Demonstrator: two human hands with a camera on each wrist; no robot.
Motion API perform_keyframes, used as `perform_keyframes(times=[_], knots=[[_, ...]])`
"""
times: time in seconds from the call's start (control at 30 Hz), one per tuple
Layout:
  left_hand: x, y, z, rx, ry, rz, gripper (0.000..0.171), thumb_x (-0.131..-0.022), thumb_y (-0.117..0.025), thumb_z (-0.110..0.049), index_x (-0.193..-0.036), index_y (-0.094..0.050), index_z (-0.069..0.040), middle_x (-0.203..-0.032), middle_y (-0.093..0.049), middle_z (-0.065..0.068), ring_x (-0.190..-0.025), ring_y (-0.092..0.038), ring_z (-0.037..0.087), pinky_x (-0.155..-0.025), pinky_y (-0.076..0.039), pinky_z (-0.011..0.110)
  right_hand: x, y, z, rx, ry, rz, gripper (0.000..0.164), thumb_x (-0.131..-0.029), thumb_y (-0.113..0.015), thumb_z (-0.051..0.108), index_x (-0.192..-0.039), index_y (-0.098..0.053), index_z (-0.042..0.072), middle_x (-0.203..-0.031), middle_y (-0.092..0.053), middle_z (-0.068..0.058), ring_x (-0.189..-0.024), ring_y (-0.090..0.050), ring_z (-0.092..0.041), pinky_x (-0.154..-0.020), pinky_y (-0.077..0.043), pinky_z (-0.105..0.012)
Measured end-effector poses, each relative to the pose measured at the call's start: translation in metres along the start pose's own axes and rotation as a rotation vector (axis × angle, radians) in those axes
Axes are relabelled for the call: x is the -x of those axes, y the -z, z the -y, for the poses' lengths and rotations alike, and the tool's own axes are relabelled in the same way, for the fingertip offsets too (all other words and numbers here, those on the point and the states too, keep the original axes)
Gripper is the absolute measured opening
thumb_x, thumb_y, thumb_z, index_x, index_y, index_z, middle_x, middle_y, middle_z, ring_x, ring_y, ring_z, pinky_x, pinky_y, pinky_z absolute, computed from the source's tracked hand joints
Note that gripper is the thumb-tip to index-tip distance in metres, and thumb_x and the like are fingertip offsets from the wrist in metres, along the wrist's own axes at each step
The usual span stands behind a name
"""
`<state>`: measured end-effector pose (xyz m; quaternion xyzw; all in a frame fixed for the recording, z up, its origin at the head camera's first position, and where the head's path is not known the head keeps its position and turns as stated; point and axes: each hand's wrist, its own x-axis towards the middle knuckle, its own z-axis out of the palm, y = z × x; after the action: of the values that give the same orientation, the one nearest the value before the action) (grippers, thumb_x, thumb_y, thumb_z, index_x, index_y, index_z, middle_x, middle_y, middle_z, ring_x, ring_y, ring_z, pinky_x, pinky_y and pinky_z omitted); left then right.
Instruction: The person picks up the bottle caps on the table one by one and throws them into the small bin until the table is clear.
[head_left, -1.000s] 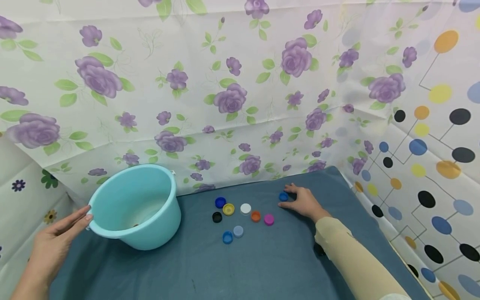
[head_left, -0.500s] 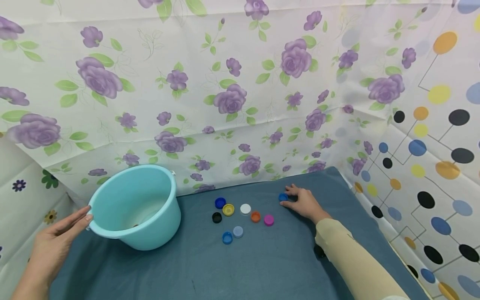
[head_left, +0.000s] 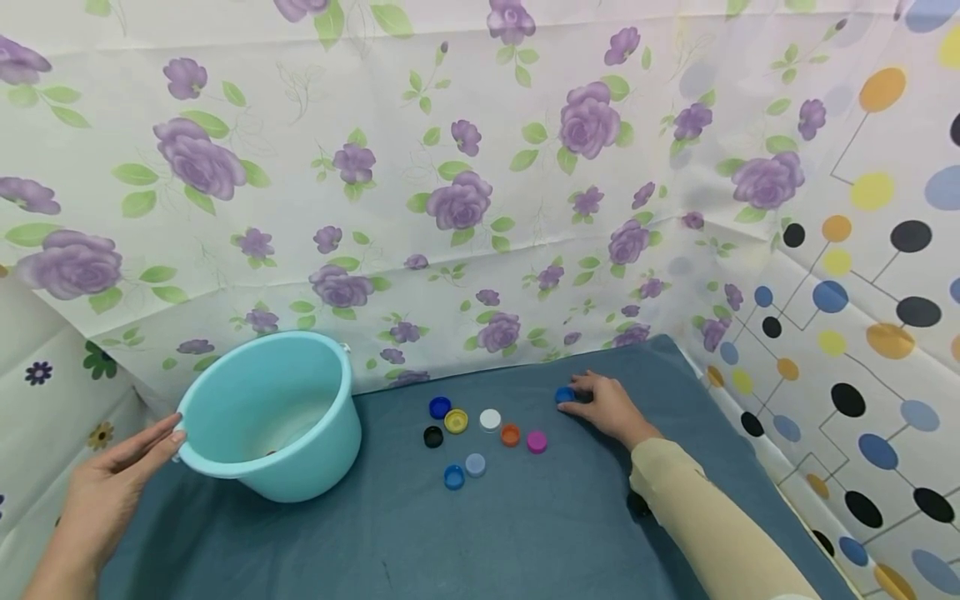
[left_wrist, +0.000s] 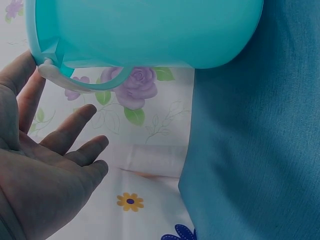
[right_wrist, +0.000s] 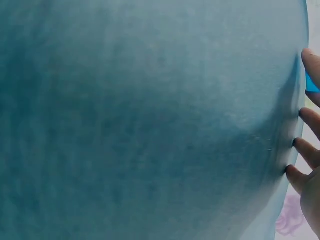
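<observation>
On the left stands a light blue plastic bucket (head_left: pixel 318 454), with its rim tilted toward me. My left hand (head_left: pixel 108 483) pinches its rim between thumb and fingers. In the left wrist view the bucket's handle (left_wrist: pixel 82 84) hangs just beside those fingers, and the other fingers are spread apart. Toward the back right of the cloth, my right hand (head_left: pixel 611 410) pinches a blue bottle cap (head_left: pixel 564 395) between thumb and index finger. The right wrist view shows only a sliver of this blue cap (right_wrist: pixel 312 82) at its edge, with the other fingertips resting close over the cloth.
Several bottle caps lie mid-cloth, among them a yellow cap (head_left: pixel 456 421), a white cap (head_left: pixel 490 420) and a pink cap (head_left: pixel 536 442). A dark object (head_left: pixel 638 504) is partly hidden by my right sleeve. Flower-printed sheets (head_left: pixel 465 250) rise behind the blue cloth (head_left: pixel 525 533).
My right thumb and index finger have come together on the blue cap, which has shifted very slightly left. My left hand stays on the bucket's rim.
</observation>
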<state>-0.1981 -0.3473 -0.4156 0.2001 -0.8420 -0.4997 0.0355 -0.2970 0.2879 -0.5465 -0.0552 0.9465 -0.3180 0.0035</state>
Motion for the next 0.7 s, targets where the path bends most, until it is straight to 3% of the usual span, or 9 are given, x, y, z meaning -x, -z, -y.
perform_keyframes(times=[0.13, 0.33, 0.47, 0.7], knots=[[0.000, 0.000, 0.001, -0.016, -0.007, 0.001, 0.064, -0.084, -0.060, -0.054, -0.140, -0.042, -0.029, -0.146, -0.036, -0.012, -0.143, -0.023, 0.019, -0.109, -0.028, 0.054, -0.001, 0.003, 0.006, -0.007, 0.006, -0.008, 0.055, -0.080, -0.068, 0.051, -0.124, -0.062, 0.018, -0.135, -0.055, -0.006, -0.138, -0.033, -0.031, -0.107, -0.036, -0.054], [0.000, 0.001, 0.002, -0.028, -0.019, 0.005, 0.064, -0.084, -0.059, -0.054, -0.141, -0.041, -0.029, -0.148, -0.034, -0.009, -0.144, -0.022, 0.021, -0.109, -0.029, 0.054, -0.005, 0.009, 0.020, -0.081, -0.017, 0.003, 0.051, -0.079, -0.067, 0.055, -0.120, -0.063, 0.024, -0.122, -0.063, 0.001, -0.114, -0.059, -0.021, -0.091, -0.051, -0.044], [0.001, 0.000, 0.003, -0.010, -0.018, 0.006, 0.065, -0.085, -0.059, -0.054, -0.141, -0.040, -0.029, -0.149, -0.032, -0.009, -0.144, -0.020, 0.022, -0.109, -0.028, 0.056, -0.008, 0.016, 0.037, -0.119, -0.011, 0.017, 0.049, -0.077, -0.067, 0.058, -0.118, -0.063, 0.030, -0.124, -0.062, 0.003, -0.115, -0.059, -0.019, -0.089, -0.052, -0.044], [0.001, 0.000, 0.002, 0.005, -0.011, 0.003, 0.065, -0.083, -0.060, -0.054, -0.140, -0.041, -0.029, -0.148, -0.033, -0.010, -0.144, -0.020, 0.022, -0.109, -0.027, 0.058, -0.011, 0.026, 0.064, -0.100, 0.077, 0.017, 0.049, -0.074, -0.068, 0.061, -0.115, -0.064, 0.034, -0.126, -0.061, 0.004, -0.120, -0.055, -0.020, -0.091, -0.052, -0.043]])
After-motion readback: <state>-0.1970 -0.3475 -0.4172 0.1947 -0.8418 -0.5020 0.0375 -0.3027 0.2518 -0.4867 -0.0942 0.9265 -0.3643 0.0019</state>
